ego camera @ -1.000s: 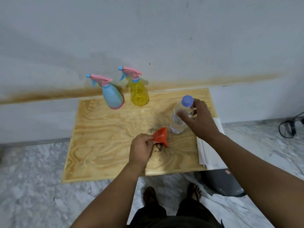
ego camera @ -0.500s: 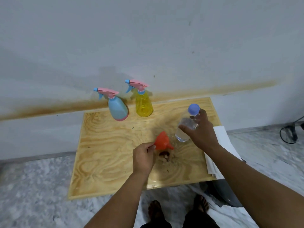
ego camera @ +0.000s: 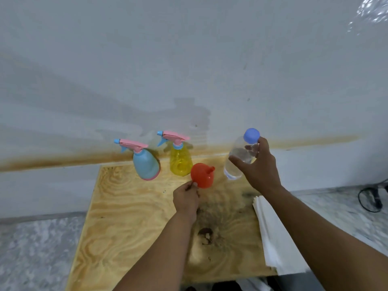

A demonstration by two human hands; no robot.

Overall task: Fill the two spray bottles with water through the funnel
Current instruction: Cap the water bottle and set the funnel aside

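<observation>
Two capped spray bottles (ego camera: 146, 162) stand on table (ego camera: 130, 217); left hand (ego camera: 185, 199) pinches funnel (ego camera: 202, 175), right hand (ego camera: 259, 164) grips part-full water bottle (ego camera: 241, 156).

Both forearms are reaching forward from the bottom edge, bare to the wrist. The left hand (ego camera: 185, 199) is curling into a loose fist — its grip is pinching the rim of the funnel (ego camera: 202, 175), apparently between thumb and forefinger. The right hand (ego camera: 259, 166) is sitting higher and farther out, fingers wrapping the water bottle (ego camera: 239, 158) from the side — the thumb is lying across its near face.
</observation>
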